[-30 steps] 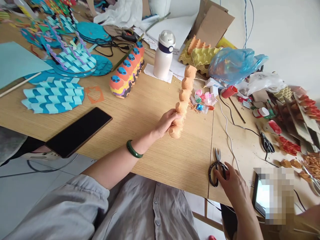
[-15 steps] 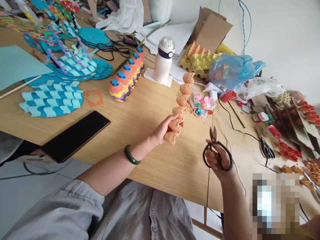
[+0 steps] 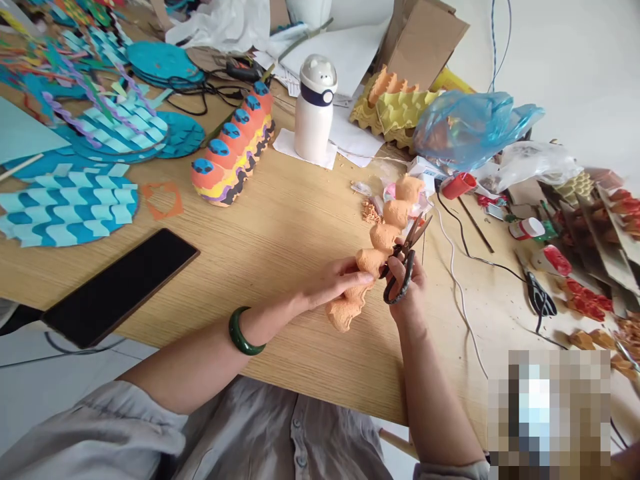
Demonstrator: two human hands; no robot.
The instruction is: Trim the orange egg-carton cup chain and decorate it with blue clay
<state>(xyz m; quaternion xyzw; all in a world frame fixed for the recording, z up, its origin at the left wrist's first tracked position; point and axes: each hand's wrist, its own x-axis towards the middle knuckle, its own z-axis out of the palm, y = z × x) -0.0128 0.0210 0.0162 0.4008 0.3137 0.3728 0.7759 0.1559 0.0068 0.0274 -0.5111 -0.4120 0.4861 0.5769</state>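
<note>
The strip point(image 3: 385, 237) is held at a slant above the table point(image 3: 280, 247), its lower part clamped between the thumb and fingers of the left hand point(image 3: 333, 283); by this low grip the upper cups are left uncovered, apparently so that the edge can be reached by a blade. The scissors point(image 3: 405, 250) are gripped in the right hand point(image 3: 411, 293), the fingers closed about the handles and the blades parted and pointed away from the body along the strip's right side; whether the edge is touched by them cannot be told. The bottle point(image 3: 314, 123) is stood on a sheet of paper point(image 3: 327, 159), perhaps so that the wood is kept dry, and the phone point(image 3: 123, 287) is laid flat at the near edge on the left, where the arms are probably not hindered by it. Compared with half a second ago, the scissors have been brought from well apart to just beside the strip, the strip has been turned so that more of its rounded cups is shown, and the hands have been drawn close together.
</note>
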